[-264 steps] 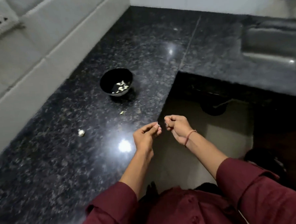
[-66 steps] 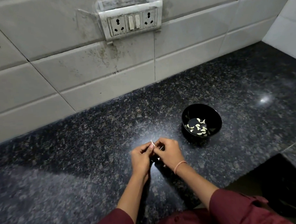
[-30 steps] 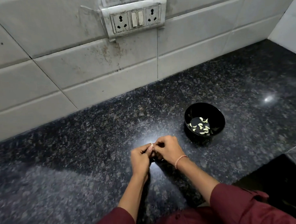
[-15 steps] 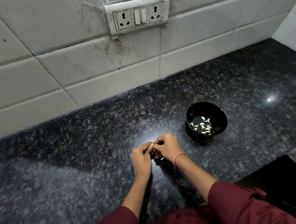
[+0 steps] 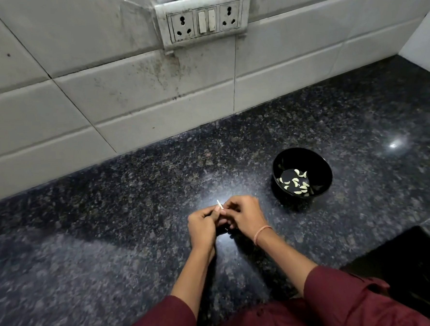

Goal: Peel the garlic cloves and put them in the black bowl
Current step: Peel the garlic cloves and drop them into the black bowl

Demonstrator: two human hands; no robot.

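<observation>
While both hands meet over the speckled black granite counter (image 5: 111, 219), the left hand (image 5: 202, 226) and right hand (image 5: 247, 217), fingers curled, pinch a small pale garlic clove (image 5: 219, 204), white skin poking upward. Nearby to their right stands the round black bowl (image 5: 309, 157), holding peeled cloves (image 5: 297, 183).

The person wears a dark maroon long-sleeved shirt. 2 sleeves show: the left sleeve (image 5: 163, 322) at 7 o'clock in the view and the right sleeve (image 5: 343, 296) at 5 o'clock. Both are pushed up in soft folds, leaving the forearms bare down to the left hand (image 5: 201, 226) and right hand (image 5: 247, 217). The shirt front (image 5: 269, 322) fills 6 o'clock. 1 thin orange-pink thread band (image 5: 262, 231) circles the right wrist.
</observation>
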